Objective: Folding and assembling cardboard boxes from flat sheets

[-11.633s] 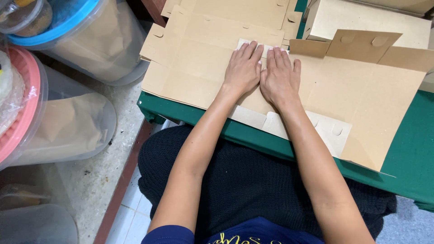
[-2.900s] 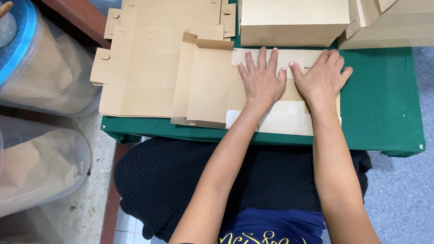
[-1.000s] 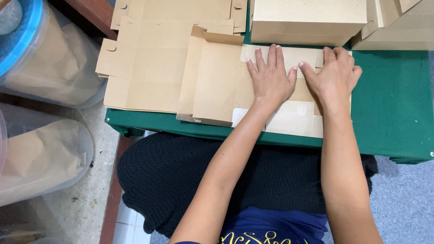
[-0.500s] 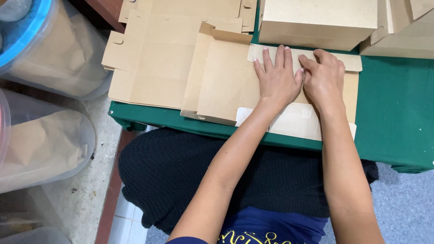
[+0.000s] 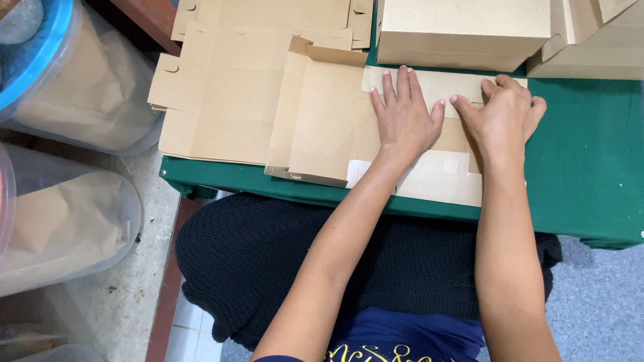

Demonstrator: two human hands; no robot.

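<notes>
Green table (image 5: 583, 174) holds a folded cardboard blank (image 5: 335, 121), pressed near its front edge.
Left hand (image 5: 404, 117) is spread flat, right hand (image 5: 502, 114) half-curled; nothing is gripped, so the fold could spring open.

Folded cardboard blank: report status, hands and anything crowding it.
Left hand flat on folded cardboard blank, fingers spread. Right hand curled at its right edge. Blank lies on green table. Assembled cardboard box close behind; flat blanks to the left.
</notes>
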